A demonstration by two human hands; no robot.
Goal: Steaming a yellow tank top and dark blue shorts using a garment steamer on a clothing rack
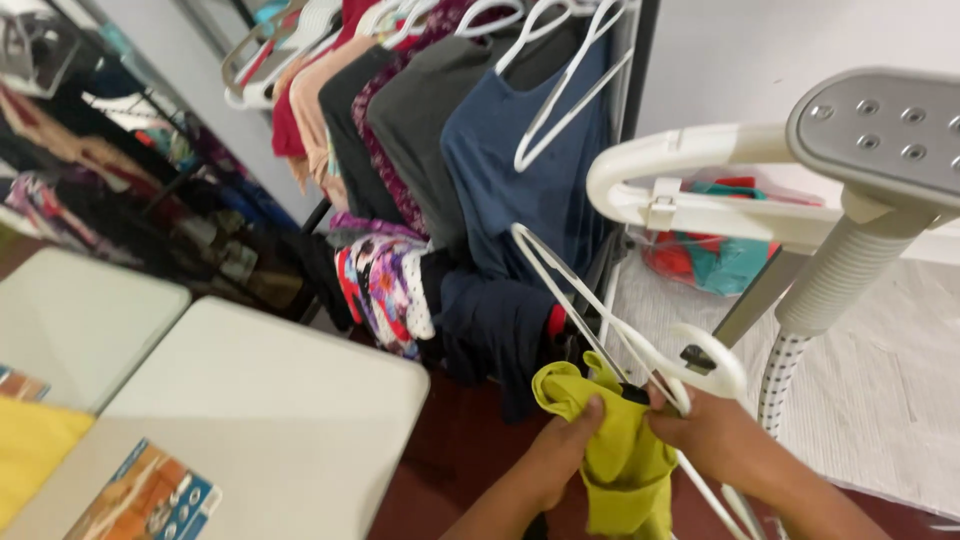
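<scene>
My left hand (562,458) grips a bunched yellow-green garment (610,445) from the left side. My right hand (700,425) holds the same garment together with a white plastic hanger (640,345), whose hook curls just above my fingers. The hanger's thin arms stretch up to the left, toward a dark blue top (530,160) hanging on a rack. The garment droops between both hands, low in the view, over a dark red floor.
A clothes rack (420,100) with several hanging tops fills the upper middle. A garment steamer head (880,130) and its ribbed hose (835,275) stand at the right. A white folding table (260,400) with printed cards lies at the lower left. A bag of red and teal cloth (715,250) sits behind.
</scene>
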